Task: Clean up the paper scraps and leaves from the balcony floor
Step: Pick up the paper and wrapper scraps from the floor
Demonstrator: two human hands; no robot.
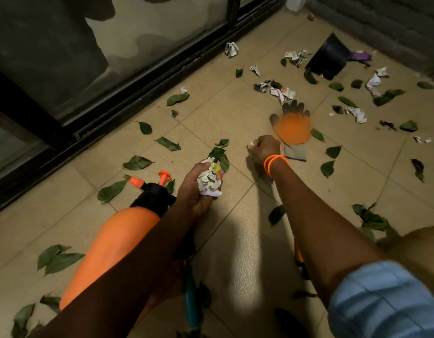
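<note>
Paper wad (209, 179) in left hand (196, 191), print unreadable, right hand (264, 148) pinching scrap (251, 144)

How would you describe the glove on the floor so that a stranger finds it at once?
Start from the black pot lying tipped near the brick wall. Come toward the person; the glove lies flat just beyond the right hand. Only it is orange with dark fingertips.

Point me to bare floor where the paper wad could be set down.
Free: tiles between left hand, right hand and both forearms; also the stretch between the door track and orange glove. Crowded: scraps and leaves around the black pot, far right.
</note>
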